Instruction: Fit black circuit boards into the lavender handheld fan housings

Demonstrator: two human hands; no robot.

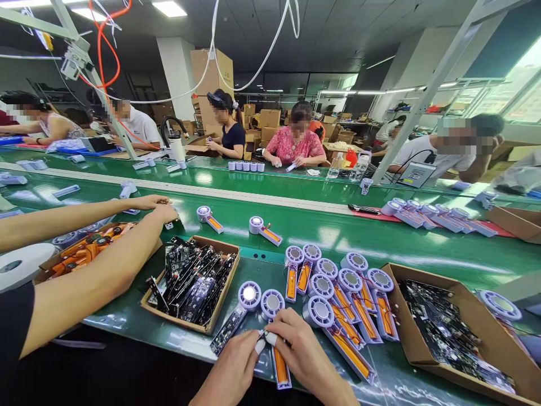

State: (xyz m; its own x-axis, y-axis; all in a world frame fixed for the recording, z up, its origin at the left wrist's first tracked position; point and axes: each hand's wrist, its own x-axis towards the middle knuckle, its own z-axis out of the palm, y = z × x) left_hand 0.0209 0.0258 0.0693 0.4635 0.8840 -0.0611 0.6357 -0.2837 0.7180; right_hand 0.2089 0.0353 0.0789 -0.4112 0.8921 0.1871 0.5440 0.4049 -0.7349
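Note:
My left hand (237, 361) and my right hand (301, 345) meet at the table's near edge, fingertips pinched together. White covers are on some fingertips. What they pinch is small, dark and mostly hidden by the fingers. Just beneath them lies a lilac handheld fan (273, 304), its open handle showing an orange battery (280, 366). Left of it rests another fan (249, 295) with a black circuit board (230, 330) along its handle. To the right, several open-handled fans (350, 279) with orange batteries and thin wires lie in a cluster.
Cardboard boxes of circuit boards stand at left (237, 260) and right (422, 369). A co-worker's arms (97, 270) reach in from the left over a box of orange parts (91, 248). Fans lie on the green conveyor (329, 225). Other people sit across it.

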